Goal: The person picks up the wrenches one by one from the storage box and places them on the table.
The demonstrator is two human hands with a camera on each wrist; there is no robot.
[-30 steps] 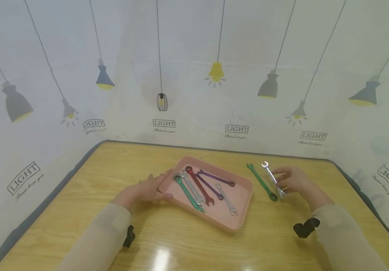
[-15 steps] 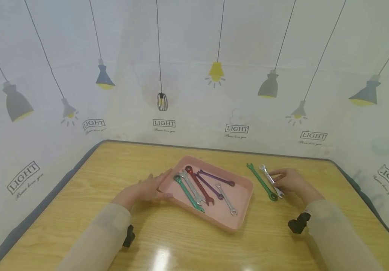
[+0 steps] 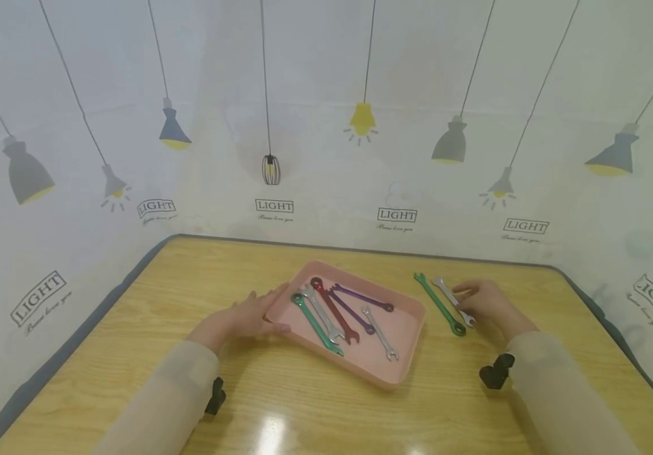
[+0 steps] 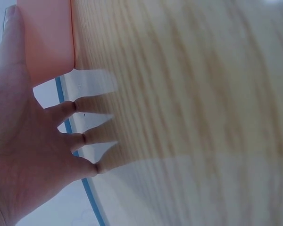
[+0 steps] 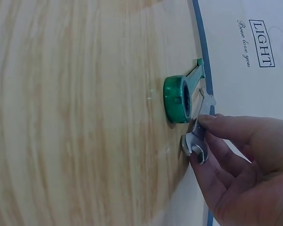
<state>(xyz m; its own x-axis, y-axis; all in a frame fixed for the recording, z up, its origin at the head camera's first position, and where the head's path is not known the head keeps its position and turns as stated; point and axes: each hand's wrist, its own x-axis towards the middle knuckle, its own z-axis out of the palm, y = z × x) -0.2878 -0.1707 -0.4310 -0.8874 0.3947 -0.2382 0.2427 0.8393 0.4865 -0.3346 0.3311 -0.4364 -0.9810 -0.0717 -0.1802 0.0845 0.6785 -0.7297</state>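
Our right hand (image 3: 488, 302) has a silver wrench (image 3: 447, 293) pinched between thumb and fingers, low over the tabletop right of the tray, just beside a green wrench (image 3: 440, 304). We can't quite tell if it touches the wood. We'd call this the lining-up step, wrench roughly alongside wrench. Whether we let go or lift, the next move probably calls for a light grip so we don't knock the green one. Our left hand (image 3: 249, 316) is spread at the corner of the pink tray (image 3: 363, 361), steadying it, we reckon. In there we've got a second green wrench (image 3: 315, 321), a red wrench (image 3: 333, 309), two purple wrenches (image 3: 363, 298) and two more silver wrenches (image 3: 379, 333). Further out, there's the lamp-print wall (image 3: 326, 158).
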